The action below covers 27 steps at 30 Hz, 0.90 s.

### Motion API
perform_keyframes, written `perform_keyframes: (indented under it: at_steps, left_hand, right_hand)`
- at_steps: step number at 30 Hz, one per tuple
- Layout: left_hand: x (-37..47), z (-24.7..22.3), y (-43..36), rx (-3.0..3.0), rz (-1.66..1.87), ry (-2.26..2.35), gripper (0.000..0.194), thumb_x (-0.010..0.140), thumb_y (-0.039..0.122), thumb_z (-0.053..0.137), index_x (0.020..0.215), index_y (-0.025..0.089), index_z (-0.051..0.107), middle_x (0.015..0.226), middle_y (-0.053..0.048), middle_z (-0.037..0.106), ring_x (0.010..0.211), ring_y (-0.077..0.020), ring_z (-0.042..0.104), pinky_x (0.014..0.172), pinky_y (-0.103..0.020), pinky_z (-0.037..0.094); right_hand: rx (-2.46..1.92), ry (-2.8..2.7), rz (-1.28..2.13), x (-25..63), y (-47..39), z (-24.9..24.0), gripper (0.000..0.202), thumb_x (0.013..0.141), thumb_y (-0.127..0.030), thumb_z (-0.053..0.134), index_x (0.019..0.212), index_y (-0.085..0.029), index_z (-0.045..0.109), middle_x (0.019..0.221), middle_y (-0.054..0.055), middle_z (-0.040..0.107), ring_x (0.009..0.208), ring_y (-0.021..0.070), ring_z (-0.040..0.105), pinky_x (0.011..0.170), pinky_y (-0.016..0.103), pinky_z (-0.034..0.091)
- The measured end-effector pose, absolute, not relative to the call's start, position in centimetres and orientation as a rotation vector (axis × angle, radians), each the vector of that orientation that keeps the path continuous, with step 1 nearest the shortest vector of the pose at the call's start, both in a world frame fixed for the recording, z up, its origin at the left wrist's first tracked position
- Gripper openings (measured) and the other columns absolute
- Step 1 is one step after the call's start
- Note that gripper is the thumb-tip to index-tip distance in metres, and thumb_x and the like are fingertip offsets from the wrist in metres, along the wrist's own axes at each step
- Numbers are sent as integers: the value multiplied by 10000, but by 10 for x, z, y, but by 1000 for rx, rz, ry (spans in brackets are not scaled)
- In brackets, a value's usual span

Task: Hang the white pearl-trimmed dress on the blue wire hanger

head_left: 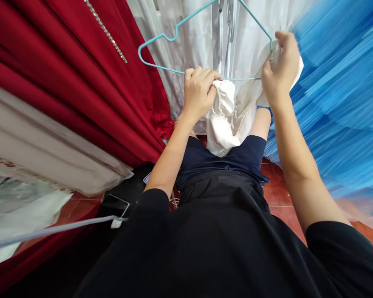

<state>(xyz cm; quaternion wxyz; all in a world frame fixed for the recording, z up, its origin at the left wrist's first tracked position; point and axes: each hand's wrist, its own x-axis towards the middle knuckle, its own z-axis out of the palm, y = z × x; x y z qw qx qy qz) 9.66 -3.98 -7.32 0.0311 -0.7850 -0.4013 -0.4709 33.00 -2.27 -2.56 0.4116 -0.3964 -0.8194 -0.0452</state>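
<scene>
A light-blue wire clothes hanger [161,38] spans the top middle of the head view. My left hand [199,92] is closed around its bottom bar, with white fabric and a bead strand beside the fingers. At the hanger's right end, my right hand [281,68] is closed on a white garment [220,134], with the hanger's corner beside its fingertips. The garment droops between my hands in front of my shorts. A strand of pearl-like beads [220,108] loops along it. How the cloth sits under my right fingers is partly hidden.
Long red fabric [112,82] hangs at left, above a pale sheer garment [59,145]. Blue tulle [338,103] fills the right side. White drapes [192,33] and metal poles [228,37] stand ahead. A white cable [65,227] crosses the lower left, above red floor tiles [276,186].
</scene>
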Motion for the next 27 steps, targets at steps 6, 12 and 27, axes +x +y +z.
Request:
perform_keyframes:
  at_steps: [6, 12, 27]
  left_hand:
    - [93, -72, -35, -2361, -1474, -1254, 273, 839, 229, 492, 988, 366, 675, 998, -59, 682, 1061, -369, 522, 1043, -577, 269]
    - [98, -68, -39, -2399, -1437, -1314, 247, 880, 198, 491, 980, 320, 682, 1007, -73, 679, 1068, -364, 530, 1041, -571, 273]
    - [101, -77, -33, -2400, -1549, -1301, 199, 928, 269, 518, 1004, 281, 701, 1008, -84, 671, 1115, -334, 538, 1066, -495, 323]
  right_hand:
    - [-1168, -1669, -194, 365, 23, -19, 207, 968, -127, 400, 911, -205, 584, 909, 76, 634, 984, 187, 538, 917, 346, 367]
    - [-1211, -1502, -266, 389, 37, -21, 365, 763, 46, 386, 897, -203, 617, 957, 77, 664, 921, 188, 593, 862, 338, 399]
    - [-904, -1865, -219, 343, -38, -107, 243, 904, -305, 455, 1085, -302, 616, 1209, 87, 594, 1208, 256, 532, 1005, 493, 432]
